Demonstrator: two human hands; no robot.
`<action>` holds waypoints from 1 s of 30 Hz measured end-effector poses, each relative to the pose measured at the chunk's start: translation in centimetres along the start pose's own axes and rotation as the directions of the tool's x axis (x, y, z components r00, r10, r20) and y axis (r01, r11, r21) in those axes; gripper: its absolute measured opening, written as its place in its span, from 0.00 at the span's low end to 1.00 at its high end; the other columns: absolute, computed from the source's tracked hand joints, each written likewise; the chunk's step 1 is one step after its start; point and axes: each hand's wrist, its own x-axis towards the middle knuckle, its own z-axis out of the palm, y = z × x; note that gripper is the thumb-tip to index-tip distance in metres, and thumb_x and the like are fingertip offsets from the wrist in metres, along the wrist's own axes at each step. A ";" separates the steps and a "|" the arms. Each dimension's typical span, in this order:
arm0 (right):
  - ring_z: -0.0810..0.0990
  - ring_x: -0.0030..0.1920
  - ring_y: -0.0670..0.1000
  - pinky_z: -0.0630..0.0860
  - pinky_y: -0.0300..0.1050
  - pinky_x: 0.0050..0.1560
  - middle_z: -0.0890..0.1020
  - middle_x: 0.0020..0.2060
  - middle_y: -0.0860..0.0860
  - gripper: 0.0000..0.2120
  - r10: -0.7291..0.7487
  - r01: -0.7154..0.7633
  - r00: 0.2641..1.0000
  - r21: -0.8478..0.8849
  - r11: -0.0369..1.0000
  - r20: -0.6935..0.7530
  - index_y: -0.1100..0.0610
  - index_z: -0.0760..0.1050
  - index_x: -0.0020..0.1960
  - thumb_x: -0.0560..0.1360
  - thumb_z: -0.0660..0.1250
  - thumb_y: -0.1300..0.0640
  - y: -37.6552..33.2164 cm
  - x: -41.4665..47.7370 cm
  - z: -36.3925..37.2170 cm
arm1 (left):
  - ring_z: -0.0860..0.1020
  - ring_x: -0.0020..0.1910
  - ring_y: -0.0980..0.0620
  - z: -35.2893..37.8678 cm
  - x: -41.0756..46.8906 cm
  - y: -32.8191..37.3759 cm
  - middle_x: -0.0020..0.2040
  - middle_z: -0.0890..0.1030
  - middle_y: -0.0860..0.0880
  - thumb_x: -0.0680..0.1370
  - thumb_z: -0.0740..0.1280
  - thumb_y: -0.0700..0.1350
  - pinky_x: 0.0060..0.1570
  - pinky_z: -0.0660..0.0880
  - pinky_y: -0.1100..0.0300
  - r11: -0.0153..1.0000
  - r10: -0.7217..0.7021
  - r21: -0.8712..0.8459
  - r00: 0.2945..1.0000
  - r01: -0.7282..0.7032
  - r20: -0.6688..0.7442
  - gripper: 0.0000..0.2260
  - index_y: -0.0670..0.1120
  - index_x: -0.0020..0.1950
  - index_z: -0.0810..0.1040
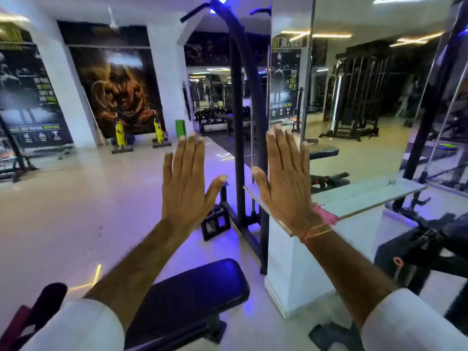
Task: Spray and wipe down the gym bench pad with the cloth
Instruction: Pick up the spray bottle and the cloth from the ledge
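A black padded gym bench pad (192, 297) lies low in the middle of the view, partly under my forearms. My left hand (186, 183) is raised well above it, palm away from me, fingers spread and holding nothing. My right hand (286, 181) is raised beside it in the same flat pose, also with nothing in it; thin threads circle its wrist. No spray bottle or cloth shows anywhere in view.
A black machine frame (243, 148) stands just beyond the bench. A white pillar with a glass ledge (354, 198) and a wall mirror (367, 84) is on the right. Dark equipment (430, 244) sits at far right. A red-and-black padded part (43, 307) is at lower left. Pale floor (76, 211) spreads left.
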 end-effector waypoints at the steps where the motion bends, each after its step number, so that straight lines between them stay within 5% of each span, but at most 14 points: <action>1: 0.51 0.85 0.59 0.51 0.67 0.82 0.54 0.85 0.57 0.35 0.022 -0.022 0.999 -0.005 1.000 0.036 0.60 0.52 0.85 0.87 0.50 0.39 1.3 -0.6 0.7 | 0.58 0.83 0.40 1.5 -0.3 1.3 0.84 0.60 0.41 0.84 0.56 0.63 0.80 0.57 0.38 1.000 -0.013 -0.023 0.999 0.014 0.041 0.35 0.41 0.84 0.57; 6: 0.51 0.85 0.59 0.49 0.67 0.83 0.54 0.85 0.58 0.35 0.043 -0.046 0.991 0.024 0.999 0.125 0.60 0.53 0.85 0.86 0.44 0.39 9.1 -3.9 4.8 | 0.55 0.84 0.41 9.6 -2.2 7.4 0.85 0.58 0.42 0.84 0.56 0.62 0.81 0.55 0.39 0.991 -0.078 -0.095 0.981 0.096 0.179 0.35 0.41 0.84 0.57; 10: 0.52 0.85 0.59 0.49 0.67 0.83 0.55 0.85 0.58 0.33 0.014 -0.017 0.985 0.016 1.000 0.175 0.60 0.54 0.85 0.86 0.50 0.42 15.0 -6.3 8.3 | 0.56 0.84 0.40 15.1 -2.9 11.7 0.84 0.59 0.42 0.84 0.50 0.66 0.79 0.59 0.38 0.985 -0.114 -0.092 0.955 0.144 0.273 0.37 0.40 0.83 0.60; 18: 0.52 0.85 0.59 0.50 0.65 0.83 0.56 0.85 0.57 0.35 0.085 -0.094 0.952 0.016 0.995 0.296 0.58 0.53 0.85 0.85 0.58 0.42 24.7 -11.9 16.3 | 0.61 0.82 0.39 26.7 -4.9 18.3 0.83 0.62 0.40 0.83 0.53 0.63 0.77 0.63 0.36 0.969 -0.141 -0.120 0.887 0.214 0.440 0.37 0.38 0.82 0.62; 23: 0.55 0.84 0.59 0.38 0.52 0.84 0.59 0.84 0.58 0.36 0.165 -0.182 0.901 0.004 0.983 0.402 0.59 0.57 0.84 0.85 0.49 0.36 30.3 -14.9 21.2 | 0.61 0.82 0.40 35.0 -6.4 21.4 0.83 0.62 0.41 0.83 0.52 0.65 0.77 0.63 0.39 0.947 -0.165 -0.144 0.817 0.288 0.553 0.37 0.39 0.83 0.61; 30: 0.62 0.82 0.63 0.55 0.63 0.83 0.65 0.81 0.60 0.36 0.245 -0.283 0.816 -0.007 0.959 0.524 0.60 0.63 0.82 0.82 0.59 0.38 36.4 -16.6 26.4 | 0.61 0.82 0.40 42.8 -5.5 25.1 0.83 0.63 0.41 0.81 0.56 0.66 0.77 0.63 0.42 0.883 -0.261 -0.132 0.705 0.450 0.660 0.39 0.38 0.82 0.61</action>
